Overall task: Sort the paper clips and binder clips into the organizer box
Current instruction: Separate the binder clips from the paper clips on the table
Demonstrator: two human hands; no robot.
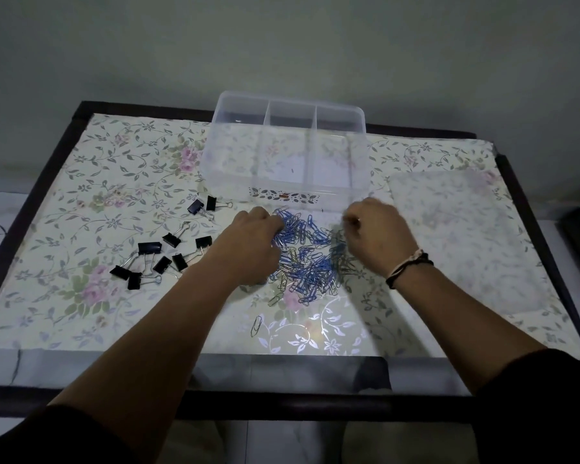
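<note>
- binder clips (163, 252) sit in a loose black scatter on the left of the table (81, 182), well apart from the heap, with two more strays up nearer the box.
- left hand (248, 246) lies knuckles-up on the left flank of the paper clips (310, 259), fingers curled down into the pile — i can't tell whether it has actually pinched any.
- the heap itself, blue mixed with silver, sits just in front of the organizer box (283, 145); one silver stray lies alone nearer me.
- the box is clear and its compartments look empty, so nothing seems sorted yet.
- right hand (377, 234) is bunched shut over the heap's right edge and blurred; what it grips, if anything, i can't make out.
- to do this step well, i'd rake a modest bunch together with both hands and lift it clear — tangled clips will trail and drop otherwise.
- the box's near wall stands between heap and compartments, so i'd lift over it.
- open tabletop lies on the right, where a pale sheet (462, 236) rests.
</note>
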